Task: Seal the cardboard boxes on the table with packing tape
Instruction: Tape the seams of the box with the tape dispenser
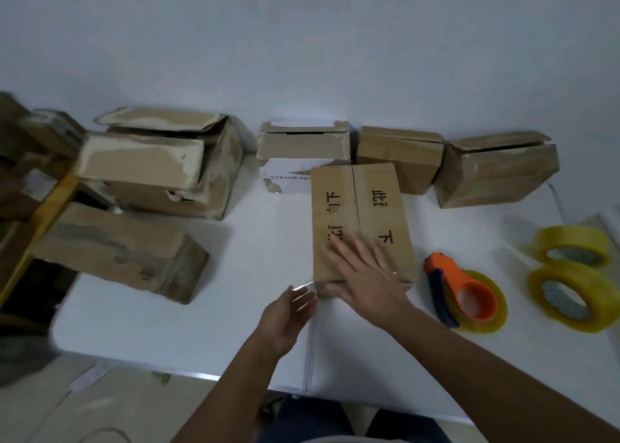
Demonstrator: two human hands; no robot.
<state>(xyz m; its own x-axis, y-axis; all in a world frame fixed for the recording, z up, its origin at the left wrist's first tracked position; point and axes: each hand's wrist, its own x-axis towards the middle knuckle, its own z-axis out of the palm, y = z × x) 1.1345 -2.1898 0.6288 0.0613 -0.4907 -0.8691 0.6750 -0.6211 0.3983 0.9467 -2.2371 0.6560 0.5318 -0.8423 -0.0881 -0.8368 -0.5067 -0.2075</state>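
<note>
Pressing flat on the lettered box [360,221] mid-table, the right hand [365,274] is spreading straight fingers; the left hand [288,311] is hovering relaxed, empty; judging next, reaching the tape dispenser [466,295] beside it

7 cardboard boxes [360,221], 2 loose tape rolls [570,293], 1 tape dispenser [464,291]
</note>
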